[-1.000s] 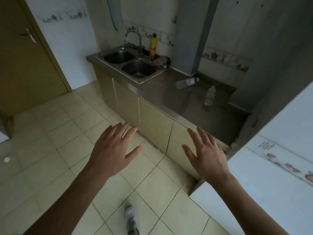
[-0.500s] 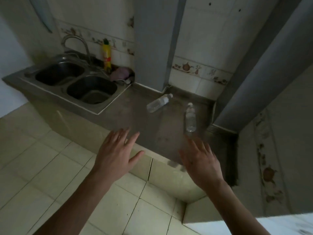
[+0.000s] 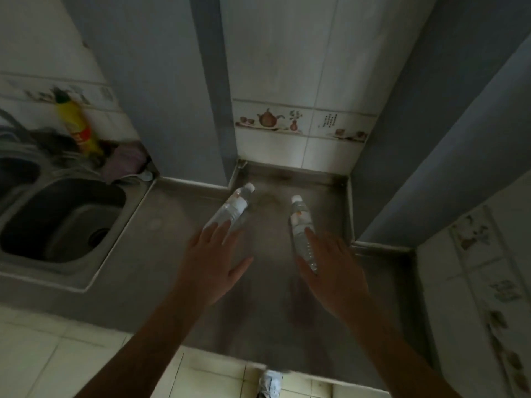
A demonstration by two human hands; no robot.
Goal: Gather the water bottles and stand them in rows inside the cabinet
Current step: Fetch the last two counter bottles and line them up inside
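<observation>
My left hand [image 3: 211, 262] is spread flat with straight fingers, a wide grip holding nothing, its fingertips [image 3: 224, 225] overlapping the base end of the left water bottle [image 3: 232, 208]; whether they touch it I cannot tell. My right hand [image 3: 333, 271] is likewise flat and wide, holding nothing, poised just beside and partly over the lower half of the right water bottle [image 3: 301, 228].

Both bottles lie on their sides on the steel counter [image 3: 161, 254], in the recessed corner between two grey columns. The left water bottle's long axis runs diagonally, its white cap pointing away from me and to the right, toward the back wall. The right water bottle lies nearly straight away from me, cap toward the wall, base toward my palm. The two caps are near each other but apart.

To the left, a double sink [image 3: 60, 214] is set into the counter, with a yellow detergent bottle [image 3: 77, 127] and a pink cloth [image 3: 123, 162] behind it. A white shoe [image 3: 270, 383] shows on the tiled floor [image 3: 57, 354] below the counter edge.
</observation>
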